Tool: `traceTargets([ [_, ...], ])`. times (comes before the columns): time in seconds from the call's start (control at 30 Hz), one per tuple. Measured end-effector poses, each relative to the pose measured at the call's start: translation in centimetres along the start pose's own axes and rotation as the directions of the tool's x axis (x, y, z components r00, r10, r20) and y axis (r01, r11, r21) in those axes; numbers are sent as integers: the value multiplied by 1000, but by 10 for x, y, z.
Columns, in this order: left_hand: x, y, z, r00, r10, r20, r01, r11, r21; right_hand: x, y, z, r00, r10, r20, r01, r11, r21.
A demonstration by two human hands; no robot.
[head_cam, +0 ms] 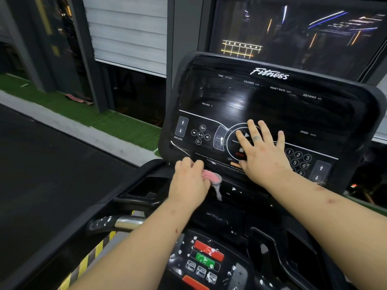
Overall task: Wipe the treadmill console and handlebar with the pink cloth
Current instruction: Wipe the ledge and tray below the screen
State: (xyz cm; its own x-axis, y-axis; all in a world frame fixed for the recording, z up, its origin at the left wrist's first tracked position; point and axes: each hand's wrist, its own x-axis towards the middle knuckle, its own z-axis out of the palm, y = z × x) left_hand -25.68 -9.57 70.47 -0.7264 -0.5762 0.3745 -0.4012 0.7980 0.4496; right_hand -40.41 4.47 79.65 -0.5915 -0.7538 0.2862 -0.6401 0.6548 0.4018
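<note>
Gripping the cloth bunched in curled fingers, left hand sits at the console's bottom edge, centre-left of frame, just under the fine-print warning line. The pink wad sticks out of the fist toward the right; a greyish tail of it hangs down over the ledge below.

Right hand is spread flat, palm down on the console face. Its fingers are fanned over the round start/stop dial and its thumb is near the orange strip; it holds nothing.

Cloth lies between the two hands, held only by the left and near the right thumb but apart from it.

Keypad shows just right of the right hand.

Handlebar: chrome-and-black grip at lower left, partly under the left forearm, well apart from both hands. White specks sit on the grip and on the button panel (red, green) at bottom centre.

Console screen is dark and glossy. Turf strip at upper left, dark window at upper right behind the console.
</note>
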Motion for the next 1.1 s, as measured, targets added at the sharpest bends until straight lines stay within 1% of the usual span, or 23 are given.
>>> traceTargets([
  [0.07, -6, 19, 6, 999, 52, -13, -52, 998, 19, 0, 0, 0, 1000, 1, 6, -1, 1000, -5],
  [0.2, -15, 52, 18, 988, 151, 7, -151, 986, 75, -1, 0, -1, 1000, -1, 11, 2, 1000, -16],
  [0.43, -23, 72, 33, 962, 272, -20, -269, 959, 91, -1, 1, -3, 1000, -6, 8, 6, 1000, -22],
  [0.6, -16, 55, 25, 947, 320, -2, -319, 943, 92, -2, 9, -8, 999, -36, 13, 36, 999, -36],
  [0.67, -15, 49, 23, 948, 319, -1, -317, 943, 98, -3, 12, -9, 999, -47, 20, 48, 998, -39],
  [0.77, -17, 53, 29, 951, 307, -28, -301, 945, 131, -6, 21, -11, 999, -45, -8, 45, 998, -31],
  [0.87, -23, 67, 43, 941, 335, -45, -331, 939, 91, -10, 33, -12, 999, -25, -20, 24, 999, -34],
  [1.0, -36, 104, 59, 920, 393, 3, -393, 919, 33, -15, 47, -12, 1000, 5, -1, -5, 998, -56],
  [1.1, -41, 130, 69, 915, 402, 38, -403, 915, 0, -17, 51, -11, 1000, 15, 9, -15, 999, -37],
])
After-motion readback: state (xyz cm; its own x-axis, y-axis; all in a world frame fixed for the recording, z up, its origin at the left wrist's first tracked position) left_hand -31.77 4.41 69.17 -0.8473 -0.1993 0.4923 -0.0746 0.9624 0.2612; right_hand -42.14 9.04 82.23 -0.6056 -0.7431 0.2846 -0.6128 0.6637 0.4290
